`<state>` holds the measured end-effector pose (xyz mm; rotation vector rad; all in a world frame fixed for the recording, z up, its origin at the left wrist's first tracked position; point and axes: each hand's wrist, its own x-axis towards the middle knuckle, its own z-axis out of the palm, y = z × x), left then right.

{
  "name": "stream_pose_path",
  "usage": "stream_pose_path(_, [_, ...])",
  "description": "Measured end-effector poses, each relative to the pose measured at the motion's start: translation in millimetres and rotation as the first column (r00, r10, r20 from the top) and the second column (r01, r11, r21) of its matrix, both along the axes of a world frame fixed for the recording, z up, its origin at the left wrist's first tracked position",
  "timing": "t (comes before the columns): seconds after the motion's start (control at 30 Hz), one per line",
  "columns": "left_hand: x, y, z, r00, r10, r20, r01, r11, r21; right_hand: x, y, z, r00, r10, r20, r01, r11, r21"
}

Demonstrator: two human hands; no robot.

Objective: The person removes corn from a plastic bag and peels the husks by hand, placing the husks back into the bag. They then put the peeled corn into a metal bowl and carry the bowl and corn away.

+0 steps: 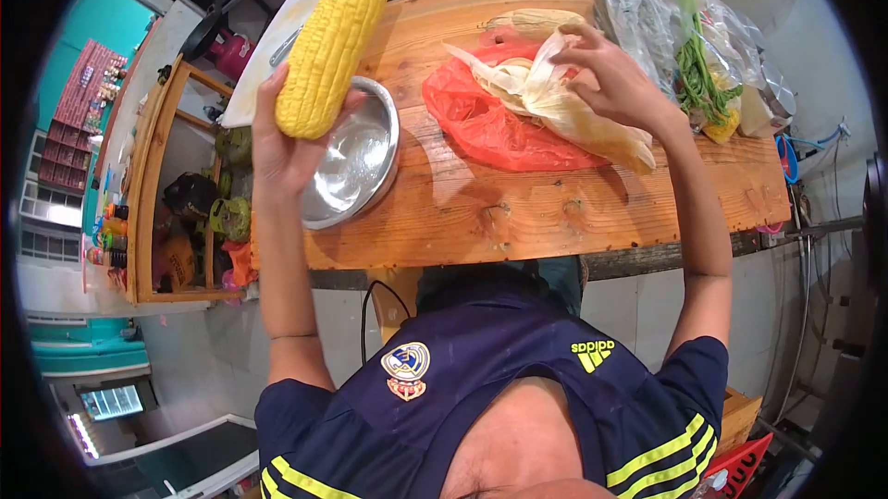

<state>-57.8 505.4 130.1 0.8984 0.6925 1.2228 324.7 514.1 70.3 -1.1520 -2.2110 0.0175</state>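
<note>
My left hand (294, 143) grips a husked corn cob (338, 46) near its lower end and holds it upright, its yellow kernels bare. Beside that hand a metal bowl (356, 166) stands on the wooden table. Over a pile of pale corn husks (555, 106) hovers my right hand (615, 83), its fingers curved and apart, fingertips right at the upper leaves. The husks lie on a crumpled red plastic bag (472, 138). Just behind them is another corn cob (532, 21), pale and still in its husk.
Clear plastic bags (647, 0) with leafy green stalks (698, 73) stand at the table's right end. A white cutting board (264, 64) lies at the far left, partly behind the raised cob. The wooden table's (444, 240) front edge runs close to my body.
</note>
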Motion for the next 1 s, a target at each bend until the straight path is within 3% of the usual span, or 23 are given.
stream_pose_path(0.07, [-25,-13,10,0.950,0.058,-0.307,-0.028,0.994,0.101,-6,-4,13,0.993,-0.020,-0.113,0.018,1.000,-0.026])
stream_pose_path(0.1, [-41,-16,14,0.904,0.013,-0.427,0.030,0.995,0.093,-16,-15,26,0.981,-0.104,-0.164,0.073,0.980,-0.185])
stream_pose_path(0.2, [-69,-25,24,0.694,0.038,-0.719,0.060,0.992,0.111,-34,-22,17,0.998,-0.068,0.016,0.070,0.968,-0.240])
stream_pose_path(0.27, [-87,-28,27,0.456,0.082,-0.886,0.097,0.985,0.141,-45,-17,-12,0.993,0.051,0.104,-0.039,0.992,-0.116])
stream_pose_path(0.33, [-97,-31,29,0.179,0.099,-0.979,0.174,0.976,0.131,-57,-13,-30,0.966,0.113,0.234,-0.100,0.993,-0.070])
stream_pose_path(0.37, [-96,-37,30,0.084,0.118,-0.989,0.104,0.986,0.127,-62,-14,-34,0.956,0.132,0.262,-0.082,0.977,-0.195])
stream_pose_path(0.47, [-94,-40,26,-0.158,0.193,-0.968,0.147,0.974,0.171,-74,-16,-29,0.944,0.146,0.297,-0.093,0.978,-0.186])
stream_pose_path(0.57, [-94,-33,17,-0.237,0.207,-0.949,0.155,0.973,0.173,-70,-3,-38,0.932,0.183,0.313,-0.156,0.982,-0.109])
stream_pose_path(0.7, [-101,-20,3,-0.312,0.250,-0.917,0.241,0.954,0.178,-59,2,-36,0.987,0.147,0.061,-0.142,0.986,-0.082])
stream_pose_path(0.77, [-102,-17,1,-0.241,0.256,-0.936,0.221,0.954,0.204,-57,-4,-30,0.992,0.107,-0.074,-0.113,0.990,-0.084])
stream_pose_path(0.8, [-104,-18,1,-0.208,0.255,-0.944,0.209,0.955,0.211,-51,-6,-30,0.993,0.092,-0.076,-0.099,0.991,-0.088])
stream_pose_path(0.87, [-108,-20,2,-0.251,0.267,-0.930,0.233,0.950,0.210,-42,-4,-29,0.993,0.081,-0.087,-0.089,0.992,-0.087])
stream_pose_path(0.9, [-105,-24,9,-0.303,0.141,-0.942,0.168,0.981,0.093,-38,-2,-29,0.992,0.066,-0.103,-0.068,0.998,-0.015])
stream_pose_path(1.0, [-112,-31,5,-0.317,0.167,-0.933,0.176,0.978,0.116,-27,-1,-15,0.994,-0.099,-0.038,0.099,0.995,0.001])
